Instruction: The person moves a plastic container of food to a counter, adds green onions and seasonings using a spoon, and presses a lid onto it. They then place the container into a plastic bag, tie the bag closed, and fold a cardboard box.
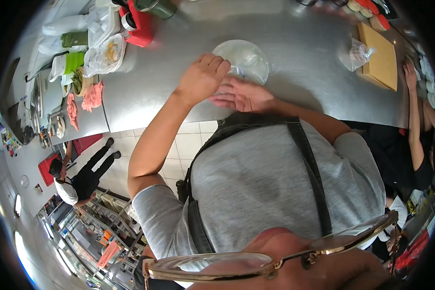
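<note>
Two bare hands of yours come together over the surface (309,63), a steel tabletop, close to the edge nearest your body. Your left hand (204,78) has its back turned up and its fingers bent inward; you cannot tell from this view whether they grip anything. Your right hand (244,94) lies lower, palm turned up, its fingers spread loosely and slightly blurred. The hands overlap, and you cannot tell whether they touch.

Just beyond them is a round clear dish (233,47), roughly midway along the surface and nearer your edge than the far one. Your hands partly overlap its near rim, and something clear and shiny shows within it.

Toward the far left corner of the surface you have a red container (139,29) and a dark green container (157,7), with a white tub (104,57) holding plastic wrap beside them. A pink cloth (93,97) lies nearer your edge on that side. Toward the right end you have a cardboard box (379,60), with a clear plastic bag (358,54) just beside it. Past the box shows a co-worker's hand (410,76).
</note>
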Motion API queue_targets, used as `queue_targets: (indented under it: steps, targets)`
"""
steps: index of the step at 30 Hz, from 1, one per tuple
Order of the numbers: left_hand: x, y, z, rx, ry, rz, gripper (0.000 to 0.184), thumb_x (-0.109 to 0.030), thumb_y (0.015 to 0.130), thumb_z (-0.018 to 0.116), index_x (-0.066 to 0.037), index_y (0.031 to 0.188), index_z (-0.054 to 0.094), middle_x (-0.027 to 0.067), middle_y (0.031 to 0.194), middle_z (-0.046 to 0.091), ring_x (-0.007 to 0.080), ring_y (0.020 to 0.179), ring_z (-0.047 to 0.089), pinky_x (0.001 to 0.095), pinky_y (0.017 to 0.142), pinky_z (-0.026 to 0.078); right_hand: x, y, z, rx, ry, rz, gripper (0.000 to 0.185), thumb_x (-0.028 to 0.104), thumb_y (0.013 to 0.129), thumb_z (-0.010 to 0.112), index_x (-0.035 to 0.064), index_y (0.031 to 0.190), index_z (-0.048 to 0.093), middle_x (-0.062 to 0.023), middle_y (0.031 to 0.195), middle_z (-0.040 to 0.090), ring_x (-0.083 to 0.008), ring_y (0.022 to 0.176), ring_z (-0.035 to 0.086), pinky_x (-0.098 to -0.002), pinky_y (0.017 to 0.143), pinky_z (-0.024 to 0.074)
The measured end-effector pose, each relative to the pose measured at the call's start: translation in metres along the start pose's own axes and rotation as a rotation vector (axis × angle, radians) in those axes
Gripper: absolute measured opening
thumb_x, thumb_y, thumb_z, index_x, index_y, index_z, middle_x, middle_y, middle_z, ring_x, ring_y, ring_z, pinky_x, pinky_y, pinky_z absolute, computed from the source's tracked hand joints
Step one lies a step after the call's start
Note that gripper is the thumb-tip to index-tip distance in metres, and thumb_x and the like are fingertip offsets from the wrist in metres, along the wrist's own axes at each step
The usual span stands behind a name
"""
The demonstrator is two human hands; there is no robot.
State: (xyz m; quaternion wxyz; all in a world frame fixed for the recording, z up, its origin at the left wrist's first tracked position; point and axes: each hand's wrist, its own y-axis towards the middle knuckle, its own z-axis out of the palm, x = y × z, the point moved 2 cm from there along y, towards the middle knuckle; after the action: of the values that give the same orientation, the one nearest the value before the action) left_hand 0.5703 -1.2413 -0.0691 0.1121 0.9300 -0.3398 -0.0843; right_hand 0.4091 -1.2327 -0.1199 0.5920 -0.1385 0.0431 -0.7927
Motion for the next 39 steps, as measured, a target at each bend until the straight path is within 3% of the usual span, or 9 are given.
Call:
queue_targets:
  steps: [5, 10, 12, 15, 18, 23, 28, 36, 39]
  targets:
    - [-0.032, 0.005, -0.003, 0.214, -0.147, -0.572, 0.009, -0.014, 0.091, 0.060, -0.006, 0.095, 0.060, 0.0122, 0.085, 0.067, 0.0280, 0.079, 0.065, 0.0406, 0.068, 0.052, -0.008, 0.015, -0.045, 0.262, 0.184, -0.128, 0.029, 0.029, 0.108, 0.039, 0.0102, 0.125, 0.051, -0.0036, 0.125, 0.059, -0.0177, 0.119, 0.055, -0.0367, 0.106, 0.0449]
    - [-0.042, -0.003, 0.008, 0.155, -0.649, -0.994, 0.016, -0.022, 0.100, 0.053, -0.009, 0.099, 0.062, 0.0108, 0.096, 0.072, 0.0192, 0.085, 0.068, 0.0357, 0.063, 0.050, 0.004, 0.002, -0.004, -0.329, -0.047, -0.070, 0.027, 0.028, 0.108, 0.037, 0.0119, 0.122, 0.054, -0.0013, 0.126, 0.061, -0.0154, 0.113, 0.057, -0.0370, 0.098, 0.0483]
    - [-0.052, -0.005, 0.008, -0.015, -1.346, -1.460, 0.019, -0.024, 0.102, 0.050, -0.010, 0.102, 0.063, 0.0026, 0.088, 0.068, 0.0133, 0.078, 0.062, 0.0300, 0.060, 0.046, 0.009, 0.001, 0.001, -0.244, -0.075, -0.100, 0.027, 0.027, 0.108, 0.038, 0.0111, 0.123, 0.054, -0.0024, 0.130, 0.060, -0.0175, 0.109, 0.059, -0.0392, 0.094, 0.0507]
    - [-0.058, -0.028, 0.039, -0.283, -2.335, -1.113, 0.023, -0.025, 0.104, 0.048, -0.008, 0.105, 0.062, -0.0020, 0.081, 0.060, 0.0113, 0.070, 0.054, 0.0274, 0.062, 0.042, 0.016, -0.005, 0.015, -0.299, -0.165, -0.090, 0.028, 0.025, 0.107, 0.039, 0.0090, 0.124, 0.054, -0.0055, 0.135, 0.057, -0.0228, 0.101, 0.063, -0.0433, 0.084, 0.0540]
    - [-0.089, -0.002, 0.009, -0.489, -2.067, -1.476, 0.026, -0.026, 0.105, 0.046, -0.004, 0.104, 0.061, -0.0014, 0.075, 0.056, 0.0114, 0.065, 0.049, 0.0267, 0.060, 0.041, 0.027, -0.013, 0.028, -0.452, -0.271, -0.010, 0.030, 0.027, 0.104, 0.045, 0.0088, 0.126, 0.055, -0.0054, 0.136, 0.059, -0.0236, 0.099, 0.064, -0.0414, 0.078, 0.0537]
    - [-0.093, -0.030, 0.027, -0.227, -1.838, -1.140, 0.034, -0.032, 0.105, 0.047, -0.004, 0.098, 0.064, 0.0021, 0.087, 0.062, 0.0132, 0.069, 0.055, 0.0302, 0.058, 0.045, 0.038, -0.012, 0.001, -0.614, -0.413, 0.064, 0.031, 0.027, 0.103, 0.048, 0.0026, 0.118, 0.060, -0.0116, 0.119, 0.065, -0.0247, 0.090, 0.063, -0.0377, 0.073, 0.0511]
    - [-0.079, -0.043, 0.035, -0.566, -0.334, -0.652, 0.009, -0.018, 0.087, 0.069, -0.009, 0.087, 0.067, 0.0085, 0.087, 0.062, 0.0258, 0.076, 0.061, 0.0369, 0.064, 0.050, 0.068, -0.011, -0.014, -0.588, -0.825, 0.264, 0.029, 0.030, 0.100, 0.056, 0.0044, 0.108, 0.065, -0.0064, 0.105, 0.069, -0.0195, 0.087, 0.065, -0.0344, 0.073, 0.0510]
    - [-0.056, -0.046, 0.036, -0.494, -0.406, -0.639, 0.009, -0.012, 0.079, 0.075, -0.009, 0.083, 0.067, 0.0058, 0.085, 0.063, 0.0272, 0.075, 0.062, 0.0388, 0.065, 0.050, 0.106, 0.014, 0.049, -0.373, -2.154, 0.523, 0.023, 0.020, 0.089, 0.068, 0.0004, 0.078, 0.070, -0.0065, 0.074, 0.067, -0.0164, 0.070, 0.066, -0.0318, 0.062, 0.0504]
    - [-0.036, -0.038, 0.029, -0.455, -0.505, -0.685, 0.008, -0.011, 0.079, 0.076, -0.008, 0.083, 0.069, 0.0054, 0.080, 0.065, 0.0220, 0.070, 0.061, 0.0350, 0.061, 0.049, 0.106, 0.020, 0.035, 0.081, -2.602, 0.170, 0.016, 0.015, 0.079, 0.071, -0.0004, 0.073, 0.070, -0.0080, 0.070, 0.065, -0.0195, 0.065, 0.064, -0.0360, 0.059, 0.0494]
